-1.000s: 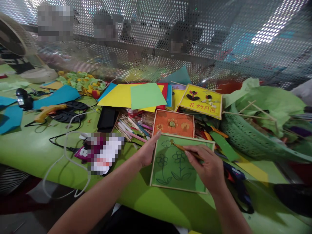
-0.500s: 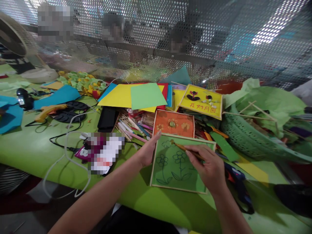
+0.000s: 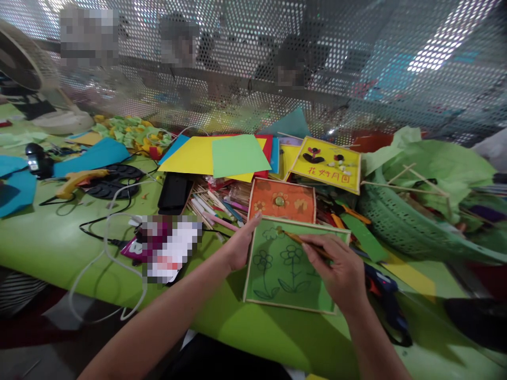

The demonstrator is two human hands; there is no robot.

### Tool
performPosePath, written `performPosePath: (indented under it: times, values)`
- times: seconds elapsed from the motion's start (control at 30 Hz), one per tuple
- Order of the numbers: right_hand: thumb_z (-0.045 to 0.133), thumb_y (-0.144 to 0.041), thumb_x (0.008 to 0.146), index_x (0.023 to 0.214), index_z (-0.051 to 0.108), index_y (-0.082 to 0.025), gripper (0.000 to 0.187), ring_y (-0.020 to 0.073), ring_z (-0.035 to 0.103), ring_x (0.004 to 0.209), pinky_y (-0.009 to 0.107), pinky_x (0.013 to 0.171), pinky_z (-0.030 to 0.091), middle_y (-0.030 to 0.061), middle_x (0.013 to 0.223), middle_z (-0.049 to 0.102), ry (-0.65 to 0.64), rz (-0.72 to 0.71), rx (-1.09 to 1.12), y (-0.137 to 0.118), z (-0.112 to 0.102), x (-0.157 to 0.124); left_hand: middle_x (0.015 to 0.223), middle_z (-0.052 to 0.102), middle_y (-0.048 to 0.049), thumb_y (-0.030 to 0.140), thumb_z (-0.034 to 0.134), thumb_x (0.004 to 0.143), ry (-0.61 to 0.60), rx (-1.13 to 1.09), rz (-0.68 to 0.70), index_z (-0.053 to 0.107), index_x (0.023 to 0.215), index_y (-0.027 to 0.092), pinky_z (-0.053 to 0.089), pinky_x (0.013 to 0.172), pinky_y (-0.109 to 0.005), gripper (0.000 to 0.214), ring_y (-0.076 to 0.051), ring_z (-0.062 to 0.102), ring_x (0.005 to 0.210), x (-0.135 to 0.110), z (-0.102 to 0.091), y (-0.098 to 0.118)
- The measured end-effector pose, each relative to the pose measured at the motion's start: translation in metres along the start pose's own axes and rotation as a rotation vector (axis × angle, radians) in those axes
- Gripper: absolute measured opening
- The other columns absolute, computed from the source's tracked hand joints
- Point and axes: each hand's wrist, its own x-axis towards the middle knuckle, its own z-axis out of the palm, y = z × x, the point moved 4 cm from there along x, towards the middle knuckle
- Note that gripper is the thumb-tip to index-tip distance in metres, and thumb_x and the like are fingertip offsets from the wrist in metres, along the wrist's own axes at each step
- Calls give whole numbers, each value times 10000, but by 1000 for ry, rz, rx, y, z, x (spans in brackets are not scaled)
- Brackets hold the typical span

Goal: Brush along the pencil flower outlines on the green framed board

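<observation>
A green picture (image 3: 317, 293) in a thin light wooden frame lies tilted before me, with flowers and a cloud drawn in dark outline. My left hand (image 3: 241, 245) grips its left edge, the thumb near the upper corner and the other fingers mostly hidden. In my right hand (image 3: 336, 266) is a thin yellow-brown paintbrush (image 3: 295, 237), pinched between thumb and fingers. The brush tip is at the cloud outline near the picture's top; I cannot tell whether it touches. Just behind stands an orange framed picture (image 3: 259, 192) with pale flowers and a round bead-like piece.
A yellow framed picture (image 3: 322, 170) and coloured paper sheets (image 3: 186, 155) lie behind. To the right are a green basket (image 3: 380, 211) and a dark blue glue gun (image 3: 386, 295). At left sit a phone (image 3: 174, 253), a white cable (image 3: 105, 248), a yellow glue gun (image 3: 75, 182) and a fan (image 3: 35, 63).
Almost nothing differs. Both hands, the brush and the green picture stay in place, and the view has shifted very slightly.
</observation>
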Motion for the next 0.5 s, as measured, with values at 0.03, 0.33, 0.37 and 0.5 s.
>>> performPosePath:
  times: [0.03,0.33,0.37,0.5]
  values:
    - [674,-230,981,1073,763,-263,132,199,741,863,322,794,599,29,977,780,-3,0,-1,0,0,0,1165,786,-179,652,528,991,4,3,-7,714,1306,117,506,1100,-477,648,-340,721,1184,0,0,0]
    - [670,-234,983,1072,763,-262,132,218,741,873,347,797,600,40,978,785,-23,0,0,0,0,0,1205,775,-180,644,543,987,32,-1,4,713,1302,118,501,1104,-470,637,-334,717,1194,-1,-1,-1]
    - [670,-227,983,1076,761,-263,135,214,739,874,344,801,598,38,981,785,-18,-3,0,0,0,0,1208,775,-178,644,545,986,20,-5,6,715,1299,120,503,1103,-467,634,-333,718,1193,0,-1,-1]
    - [678,-212,980,1060,759,-257,122,204,732,850,327,782,590,33,952,776,-25,-18,11,-1,0,1,1220,770,-181,640,529,996,-3,-9,8,706,1315,114,509,1095,-457,640,-327,721,1188,1,0,-1]
